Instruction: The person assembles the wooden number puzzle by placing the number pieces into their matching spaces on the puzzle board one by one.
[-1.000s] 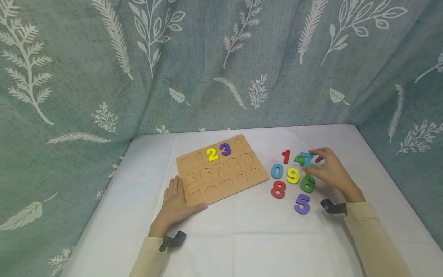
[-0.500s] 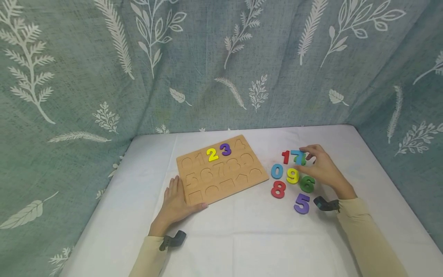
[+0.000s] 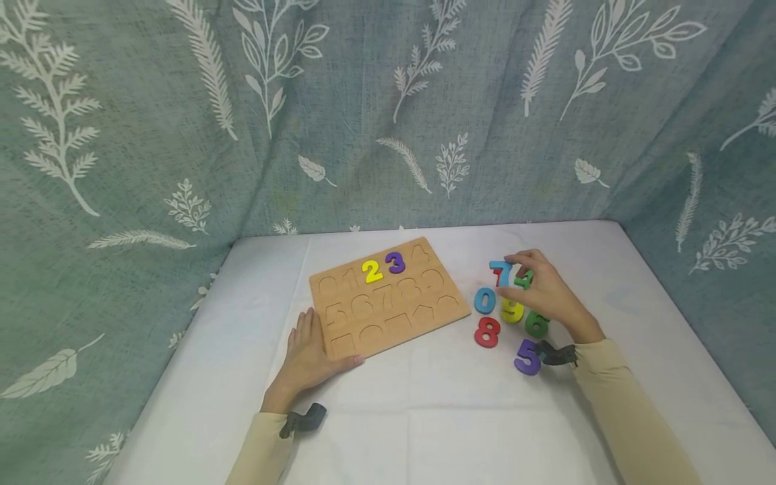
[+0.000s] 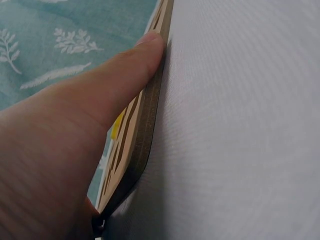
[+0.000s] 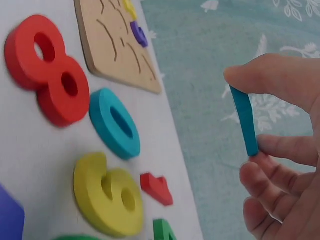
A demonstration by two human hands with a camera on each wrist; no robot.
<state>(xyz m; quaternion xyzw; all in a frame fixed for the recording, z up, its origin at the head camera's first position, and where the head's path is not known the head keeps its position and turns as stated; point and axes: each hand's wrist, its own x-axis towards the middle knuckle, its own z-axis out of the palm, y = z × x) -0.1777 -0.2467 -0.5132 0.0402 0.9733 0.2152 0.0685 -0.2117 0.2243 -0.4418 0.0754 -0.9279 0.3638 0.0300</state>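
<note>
My left hand rests at the near left corner of a wooden number puzzle board, fingers straight along its left edge and thumb on the front edge. In the left wrist view the thumb lies on the board's rim. My right hand pinches a blue number 7 between thumb and fingertips. The right wrist view shows this 7 edge-on, held above the table. From the head it partly covers the red 1. A yellow 2 and a purple 3 sit in the board's top row.
Loose on the white-covered table lie a blue 0, red 8, yellow 9, green 4, green 6 and purple 5. A leaf-patterned curtain hangs behind the table.
Carrying the blue 7, my right hand has moved left from over the green 4 to over the red 1. The left hand and the board stay where they were.
</note>
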